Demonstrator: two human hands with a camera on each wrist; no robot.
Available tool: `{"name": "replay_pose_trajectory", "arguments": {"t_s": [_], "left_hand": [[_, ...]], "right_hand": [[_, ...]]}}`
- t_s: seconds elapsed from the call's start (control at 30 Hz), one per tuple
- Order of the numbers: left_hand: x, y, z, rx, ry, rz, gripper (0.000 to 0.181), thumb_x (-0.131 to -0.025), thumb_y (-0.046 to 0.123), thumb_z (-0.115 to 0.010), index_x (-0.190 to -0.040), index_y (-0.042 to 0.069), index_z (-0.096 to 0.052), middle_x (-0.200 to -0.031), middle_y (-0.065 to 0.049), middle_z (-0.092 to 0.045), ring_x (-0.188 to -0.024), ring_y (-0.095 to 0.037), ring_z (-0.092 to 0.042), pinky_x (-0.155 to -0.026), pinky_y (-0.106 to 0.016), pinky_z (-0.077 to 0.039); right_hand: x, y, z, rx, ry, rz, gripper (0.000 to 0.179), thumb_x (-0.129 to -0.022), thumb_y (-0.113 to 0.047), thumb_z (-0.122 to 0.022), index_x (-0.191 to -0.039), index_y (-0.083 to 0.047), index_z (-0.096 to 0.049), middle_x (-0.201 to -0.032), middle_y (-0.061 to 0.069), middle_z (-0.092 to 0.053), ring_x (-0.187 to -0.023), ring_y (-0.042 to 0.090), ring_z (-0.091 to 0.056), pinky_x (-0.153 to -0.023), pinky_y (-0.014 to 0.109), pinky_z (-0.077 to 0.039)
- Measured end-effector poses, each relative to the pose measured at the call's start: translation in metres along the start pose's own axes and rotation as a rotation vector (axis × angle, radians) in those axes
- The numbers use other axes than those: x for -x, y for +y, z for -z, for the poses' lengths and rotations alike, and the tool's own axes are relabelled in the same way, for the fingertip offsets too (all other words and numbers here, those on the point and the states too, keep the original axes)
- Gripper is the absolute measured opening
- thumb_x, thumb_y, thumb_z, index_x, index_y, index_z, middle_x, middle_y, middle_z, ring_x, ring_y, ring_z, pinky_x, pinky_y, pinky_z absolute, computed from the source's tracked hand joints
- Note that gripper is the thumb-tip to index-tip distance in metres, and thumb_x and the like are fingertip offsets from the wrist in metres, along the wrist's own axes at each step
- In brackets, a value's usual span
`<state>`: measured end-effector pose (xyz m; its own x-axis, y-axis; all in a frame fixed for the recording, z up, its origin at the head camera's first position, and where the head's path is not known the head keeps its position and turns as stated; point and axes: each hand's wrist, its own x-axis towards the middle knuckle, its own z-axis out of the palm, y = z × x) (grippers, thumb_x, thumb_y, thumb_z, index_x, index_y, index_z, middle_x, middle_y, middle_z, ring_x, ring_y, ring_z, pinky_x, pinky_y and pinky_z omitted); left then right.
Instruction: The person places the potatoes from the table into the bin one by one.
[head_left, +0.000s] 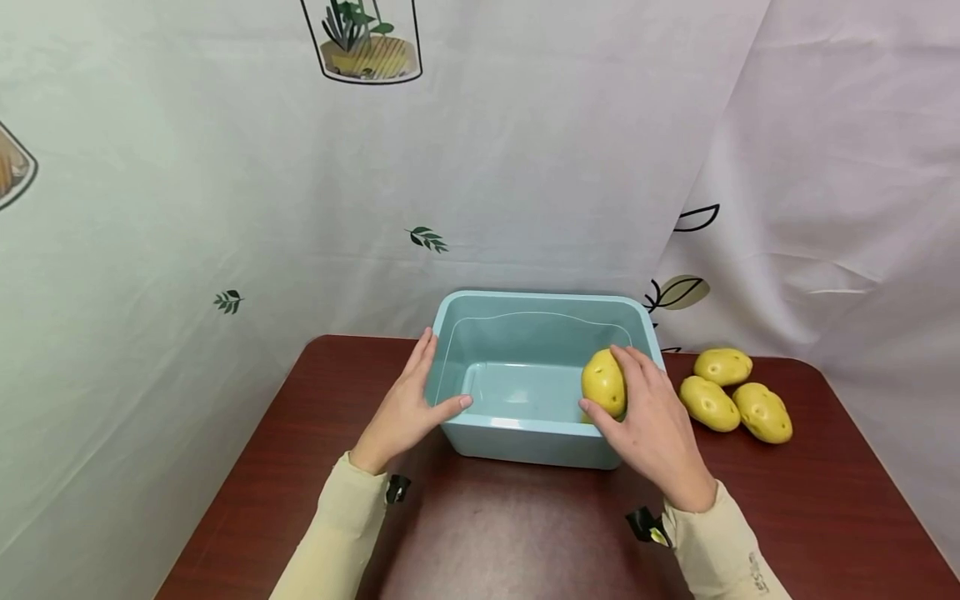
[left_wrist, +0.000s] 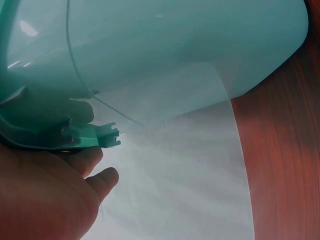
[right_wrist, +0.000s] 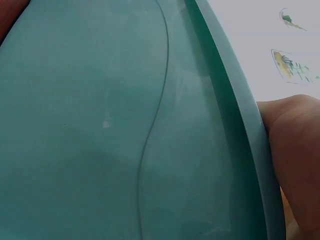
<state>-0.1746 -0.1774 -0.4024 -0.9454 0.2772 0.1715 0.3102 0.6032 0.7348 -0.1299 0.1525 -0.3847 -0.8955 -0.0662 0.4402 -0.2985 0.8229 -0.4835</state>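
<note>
A light blue plastic bin (head_left: 517, 427) stands on the table, seen from above in the head view. My right hand (head_left: 652, 417) holds a yellow potato (head_left: 602, 383) between thumb and fingers over the bin's right side. A sliver of yellow shows just below that thumb. At the bin's left end, my left hand (head_left: 405, 404) has its fingers straight along the outer side, with the thumb stretched over the near left corner. The left wrist view shows fingers (left_wrist: 102, 182) right under the bin's rim. In the right wrist view the bin's wall hides most of the hand.
Three more potatoes (head_left: 722, 367) lie close together on the dark red table (head_left: 487, 533), just right of the bin. A pale patterned cloth (head_left: 525, 167) hangs behind the table. Black wrist straps (head_left: 647, 523) show at both cuffs.
</note>
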Motion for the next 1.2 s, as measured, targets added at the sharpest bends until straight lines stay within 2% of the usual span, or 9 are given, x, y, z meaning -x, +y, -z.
{"name": "replay_pose_trajectory", "arguments": {"t_s": [0.33, 0.73, 0.97, 1.2], "left_hand": [[0.0005, 0.0015, 0.0012, -0.01, 0.003, 0.0, 0.107, -0.086, 0.063, -0.069, -0.162, 0.014, -0.011, -0.166, 0.018, 0.001, -0.152, -0.014, -0.016, -0.116, -0.053, -0.028], [0.0008, 0.0021, 0.0013, -0.019, 0.005, -0.001, 0.107, -0.086, 0.062, -0.07, -0.162, 0.012, -0.012, -0.167, 0.015, 0.0, -0.152, -0.017, -0.016, -0.117, -0.053, -0.027], [0.0014, 0.0013, 0.0013, -0.029, 0.003, 0.0, 0.107, -0.086, 0.062, -0.069, -0.162, 0.012, -0.012, -0.167, 0.013, -0.001, -0.153, -0.018, -0.015, -0.117, -0.053, -0.026], [0.0007, 0.0008, 0.001, -0.027, 0.009, 0.006, 0.108, -0.085, 0.065, -0.069, -0.162, 0.013, -0.013, -0.167, 0.015, -0.001, -0.152, -0.016, -0.016, -0.117, -0.052, -0.027]], "right_hand": [[0.0002, 0.0008, 0.001, 0.011, -0.046, 0.0, 0.073, -0.089, -0.035, -0.075, -0.146, 0.002, -0.047, -0.144, 0.025, -0.048, -0.131, 0.043, -0.044, -0.102, 0.062, -0.039], [0.0033, 0.0012, -0.0012, 0.007, -0.003, 0.022, 0.064, -0.09, -0.03, -0.075, -0.141, 0.001, -0.052, -0.142, 0.022, -0.05, -0.131, 0.041, -0.045, -0.102, 0.061, -0.039], [0.0034, 0.0043, 0.001, -0.076, 0.06, 0.066, 0.058, -0.088, -0.019, -0.077, -0.138, 0.0, -0.056, -0.14, 0.02, -0.053, -0.13, 0.04, -0.046, -0.102, 0.059, -0.039], [0.0041, 0.0075, 0.0072, -0.135, 0.063, 0.046, 0.056, -0.09, -0.019, -0.076, -0.139, -0.002, -0.055, -0.141, 0.019, -0.052, -0.132, 0.04, -0.044, -0.102, 0.061, -0.037]]}}
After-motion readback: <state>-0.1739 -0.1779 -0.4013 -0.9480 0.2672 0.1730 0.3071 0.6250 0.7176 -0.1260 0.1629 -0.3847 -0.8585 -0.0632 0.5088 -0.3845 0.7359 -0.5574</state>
